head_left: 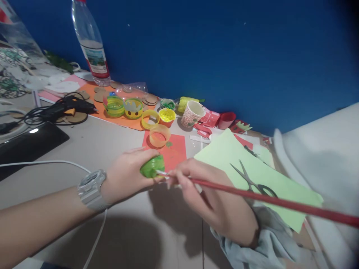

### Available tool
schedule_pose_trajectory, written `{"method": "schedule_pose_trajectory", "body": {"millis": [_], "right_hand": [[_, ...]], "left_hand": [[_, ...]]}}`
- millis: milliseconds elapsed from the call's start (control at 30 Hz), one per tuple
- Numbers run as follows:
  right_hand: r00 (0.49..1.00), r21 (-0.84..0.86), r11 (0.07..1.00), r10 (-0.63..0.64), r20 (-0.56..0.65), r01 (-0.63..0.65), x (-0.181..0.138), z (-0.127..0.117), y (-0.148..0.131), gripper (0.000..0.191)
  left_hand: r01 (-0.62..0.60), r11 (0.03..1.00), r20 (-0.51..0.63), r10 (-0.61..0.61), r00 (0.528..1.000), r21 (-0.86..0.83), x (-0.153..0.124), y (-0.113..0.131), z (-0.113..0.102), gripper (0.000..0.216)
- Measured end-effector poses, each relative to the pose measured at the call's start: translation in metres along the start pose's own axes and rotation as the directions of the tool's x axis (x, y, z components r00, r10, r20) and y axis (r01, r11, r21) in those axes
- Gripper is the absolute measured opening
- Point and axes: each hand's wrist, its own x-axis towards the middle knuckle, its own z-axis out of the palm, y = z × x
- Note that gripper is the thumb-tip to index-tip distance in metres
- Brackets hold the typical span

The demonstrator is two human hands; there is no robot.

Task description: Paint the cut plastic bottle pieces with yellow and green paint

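Observation:
My left hand [125, 172], with a grey watch at the wrist, grips a small green-painted, rounded piece [153, 167]. The fingers partly cover it, so its full shape is hidden. Held in my right hand [196, 186] is a paintbrush [252, 194] with a long red handle. Its pale tip touches or nearly touches the green surface. Just beyond my hands lies a red-orange sheet [176, 147] with a green smudge. A translucent yellow ring [159, 136] stands at that sheet's far edge.
Behind are a cup of yellow paint [167, 116], a patterned paper cup [193, 114], painted yellow-green rings [114, 107] and a tall plastic bottle [94, 48]. Scissors [252, 183] lie on light green paper [224, 153] at right. A black glue gun [70, 106] and white cable [56, 161] occupy the left.

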Motion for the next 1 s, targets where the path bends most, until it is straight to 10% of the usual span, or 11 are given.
{"method": "schedule_pose_trajectory", "body": {"millis": [567, 1000], "right_hand": [[0.976, 0.074, 0.99, 0.13, -0.177, -0.118, -0.005, 0.016, 0.0, 0.022], [0.998, 0.069, 0.997, 0.032, -0.056, -0.029, -0.003, 0.018, -0.002, 0.021]], "left_hand": [[-0.138, 0.969, -0.061, 0.154, 0.986, 0.207, -0.003, -0.007, 0.0, 0.039], [-0.209, 0.965, -0.071, 0.223, 0.972, 0.157, -0.002, -0.003, 0.0, 0.027]]}}
